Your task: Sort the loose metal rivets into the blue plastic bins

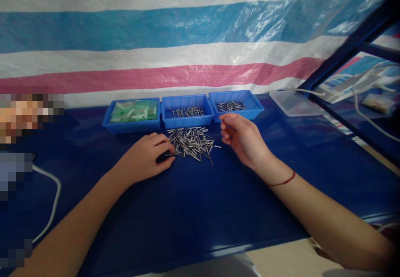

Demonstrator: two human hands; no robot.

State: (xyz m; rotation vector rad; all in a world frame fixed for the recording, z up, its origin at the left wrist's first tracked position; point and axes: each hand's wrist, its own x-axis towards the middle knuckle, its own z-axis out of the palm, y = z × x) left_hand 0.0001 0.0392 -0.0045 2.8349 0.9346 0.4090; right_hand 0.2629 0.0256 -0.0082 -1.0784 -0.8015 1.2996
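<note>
A loose pile of thin silvery metal pins (192,143) lies on the dark blue table. At its left edge rests my left hand (150,154), palm down, thumb and forefinger apart around the end of a pin; no firm grip on it shows. My right hand (240,137) is raised just right of the pile, in front of the right blue bin (254,112). Its thumb and forefinger are pressed together and the other fingers curl in; whatever they may hold is too small to make out. Similar small metal pieces (231,106) lie in that bin.
The middle blue bin (187,121) holds more metal pins, and the left blue bin (133,125) holds green packets. A clear plastic lid (295,105) lies at the right, near a blue metal frame (343,58). White cables run along both sides; a blurred-out person is at the left.
</note>
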